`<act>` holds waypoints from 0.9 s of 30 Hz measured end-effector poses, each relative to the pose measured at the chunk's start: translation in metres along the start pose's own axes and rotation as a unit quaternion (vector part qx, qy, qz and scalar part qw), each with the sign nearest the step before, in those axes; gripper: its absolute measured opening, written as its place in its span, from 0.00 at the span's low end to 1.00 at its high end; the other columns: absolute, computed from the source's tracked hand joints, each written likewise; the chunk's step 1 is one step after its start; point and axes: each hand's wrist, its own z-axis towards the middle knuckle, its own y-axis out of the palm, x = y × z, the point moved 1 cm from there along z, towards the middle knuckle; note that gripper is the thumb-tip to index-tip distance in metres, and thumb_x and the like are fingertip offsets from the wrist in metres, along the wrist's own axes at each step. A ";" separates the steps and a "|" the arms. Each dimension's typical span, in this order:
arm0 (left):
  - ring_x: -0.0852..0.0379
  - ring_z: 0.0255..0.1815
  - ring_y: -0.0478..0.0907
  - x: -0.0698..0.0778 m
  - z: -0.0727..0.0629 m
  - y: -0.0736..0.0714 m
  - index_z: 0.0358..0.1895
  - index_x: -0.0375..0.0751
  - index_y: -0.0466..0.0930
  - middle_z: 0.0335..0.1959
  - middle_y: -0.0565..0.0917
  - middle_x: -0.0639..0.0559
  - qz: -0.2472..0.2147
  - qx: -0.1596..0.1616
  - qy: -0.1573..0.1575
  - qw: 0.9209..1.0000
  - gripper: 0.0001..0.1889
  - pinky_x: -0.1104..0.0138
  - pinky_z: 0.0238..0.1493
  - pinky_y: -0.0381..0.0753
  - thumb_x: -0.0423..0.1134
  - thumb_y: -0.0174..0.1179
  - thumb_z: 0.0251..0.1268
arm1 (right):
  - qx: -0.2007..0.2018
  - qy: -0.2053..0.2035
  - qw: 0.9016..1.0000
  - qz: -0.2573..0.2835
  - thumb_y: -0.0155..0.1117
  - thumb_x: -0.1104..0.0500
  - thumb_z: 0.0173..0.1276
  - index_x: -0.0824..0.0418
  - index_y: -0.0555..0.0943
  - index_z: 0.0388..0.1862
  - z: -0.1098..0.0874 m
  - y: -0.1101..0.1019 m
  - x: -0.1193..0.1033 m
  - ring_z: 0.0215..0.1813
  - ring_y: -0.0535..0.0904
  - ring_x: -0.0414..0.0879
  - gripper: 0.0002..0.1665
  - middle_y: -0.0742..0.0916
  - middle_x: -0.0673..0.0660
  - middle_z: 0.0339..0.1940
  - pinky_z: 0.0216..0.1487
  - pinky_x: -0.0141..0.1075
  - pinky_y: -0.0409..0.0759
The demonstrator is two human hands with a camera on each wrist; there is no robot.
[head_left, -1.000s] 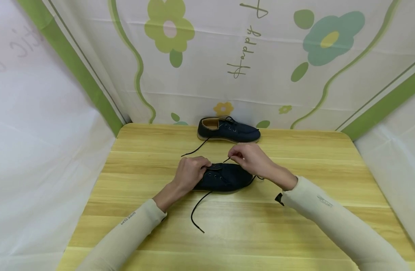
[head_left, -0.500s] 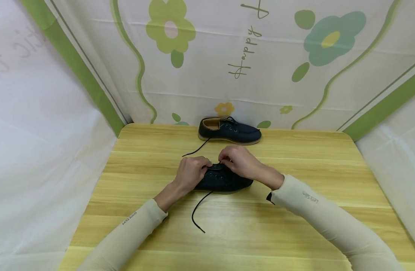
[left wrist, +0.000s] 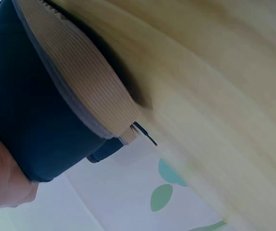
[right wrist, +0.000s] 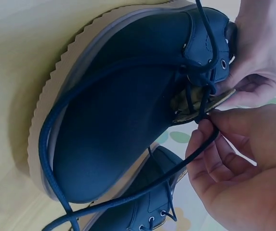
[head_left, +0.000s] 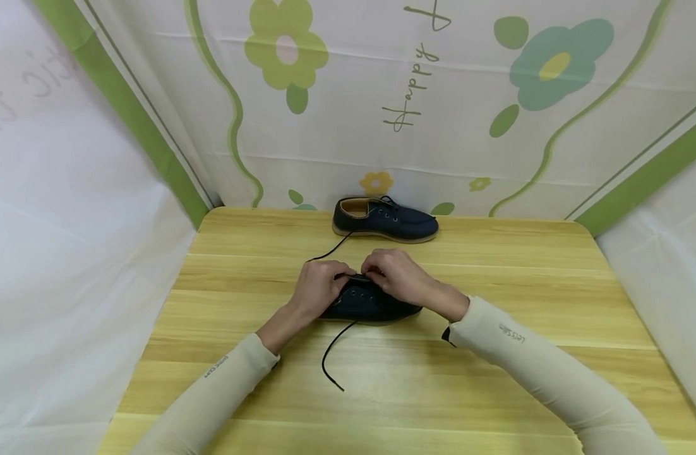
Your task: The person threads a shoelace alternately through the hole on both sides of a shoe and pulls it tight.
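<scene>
A dark navy lace-up shoe (head_left: 354, 311) sits on the table with its toe to the right. My left hand (head_left: 316, 289) grips it at the opening, around the tongue and eyelet flap. In the right wrist view, my right hand (right wrist: 239, 163) pinches a dark shoelace (right wrist: 176, 169) right at the far eyelet flap, beside the left fingertips. Part of the lace loops over the toe and crosses itself there. The other lace end (head_left: 325, 363) trails onto the table on the near side. Whether the lace tip has entered an eyelet is hidden by the fingers.
A matching shoe (head_left: 410, 220) stands behind at the table's back edge, with one lace end trailing to the left. Behind it rises a white curtain (head_left: 336, 126) with printed flowers. The wooden table (head_left: 496, 392) runs around the near shoe.
My right hand has come left and slightly down with the lace, from over the toe to the eyelet flap next to my left hand. The left hand has barely moved.
</scene>
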 end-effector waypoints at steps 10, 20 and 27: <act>0.53 0.43 0.91 -0.009 0.006 -0.004 0.44 0.41 0.95 0.40 0.94 0.50 -0.043 -0.036 -0.031 0.998 0.05 0.58 0.47 0.89 0.34 0.72 0.69 | 0.030 -0.005 0.999 0.016 0.65 0.72 0.73 0.64 0.90 0.47 -0.002 0.004 0.001 0.42 0.88 0.47 0.11 0.91 0.57 0.43 0.44 0.41 0.87; 0.53 0.39 0.90 -0.006 0.012 -0.005 0.44 0.43 0.94 0.39 0.93 0.51 -0.055 -0.054 -0.128 0.989 0.05 0.57 0.43 0.87 0.37 0.71 0.71 | 0.064 -0.018 0.998 -0.014 0.69 0.72 0.71 0.65 0.88 0.52 -0.004 0.008 0.001 0.45 0.89 0.50 0.13 0.91 0.58 0.45 0.46 0.43 0.88; 0.55 0.36 0.89 -0.006 0.014 -0.004 0.43 0.45 0.95 0.37 0.93 0.53 -0.055 -0.055 -0.144 0.987 0.05 0.60 0.38 0.85 0.38 0.71 0.70 | 0.086 -0.051 0.994 -0.042 0.71 0.73 0.68 0.62 0.87 0.46 -0.002 0.013 0.001 0.43 0.88 0.48 0.11 0.91 0.56 0.41 0.45 0.44 0.87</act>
